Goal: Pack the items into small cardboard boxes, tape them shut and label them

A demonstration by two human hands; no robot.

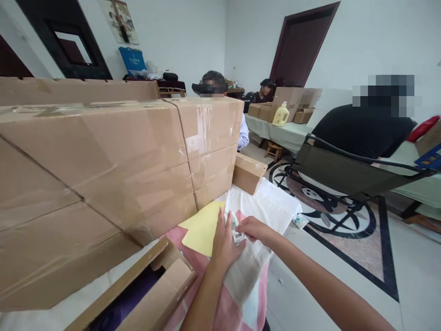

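Observation:
My left hand (pixel 223 239) lies over the edge of a yellow sheet of paper (pixel 200 230), its fingers stretched out and its thumb apart. Against its inner side is a small white object (pixel 237 235) with some greenish print; its kind is unclear. From the right, my right hand (pixel 254 228) pinches at this white object with bent fingers. Beneath both hands spreads a pink, grey and white cloth (pixel 237 285). The paper's left part rests on the cloth, close to stacked cartons.
Taped cardboard cartons (pixel 138 170) form a wall at the left. An open box (pixel 161 280) with something purple inside stands near me. A smaller box (pixel 250 172) sits on the white cloth (pixel 275 202). People sit beyond; one occupies a folding chair (pixel 351 170) at right.

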